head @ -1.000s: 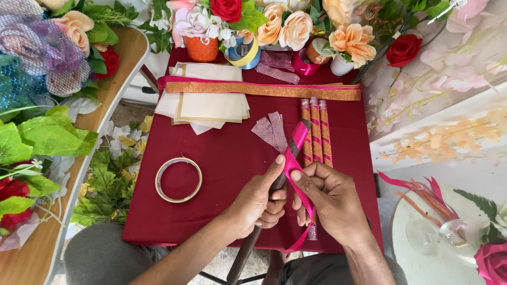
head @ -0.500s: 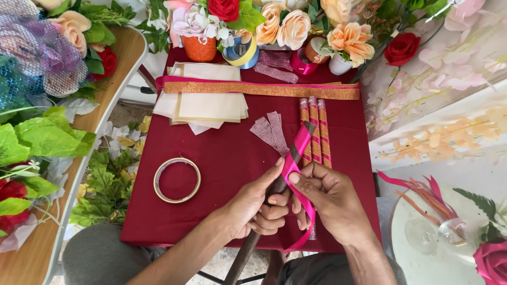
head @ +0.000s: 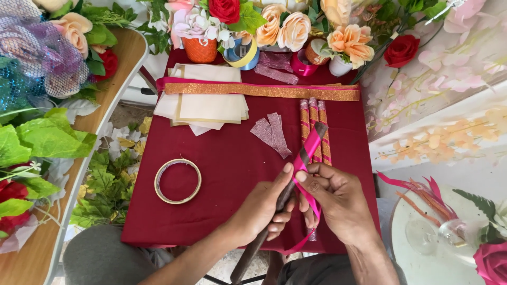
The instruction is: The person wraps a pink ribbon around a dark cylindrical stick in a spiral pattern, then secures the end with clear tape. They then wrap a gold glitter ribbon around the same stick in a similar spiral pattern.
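My left hand (head: pixel 263 207) grips a dark brown stick (head: pixel 253 248) that slants up over the maroon tablecloth (head: pixel 227 153). My right hand (head: pixel 338 203) pinches a bright pink ribbon (head: pixel 309 145) against the stick, and the ribbon spirals around the stick's upper end. A loose loop of the ribbon hangs below my right hand. Just beyond the stick's tip lie three ribbon-wrapped sticks (head: pixel 314 134) side by side.
A tape ring (head: pixel 178 181) lies left of my hands. Cream paper sheets (head: pixel 206 103), a long glittery orange strip (head: pixel 264 91) and small glittery pink pieces (head: pixel 272 134) lie further back. Artificial flowers (head: pixel 285 26) line the far edge. A wooden table (head: pixel 113 79) stands left, a glass (head: pixel 438 237) right.
The hands have shifted slightly and the pink ribbon sits a little further wound on the stick. Everything else on the cloth is unmoved.
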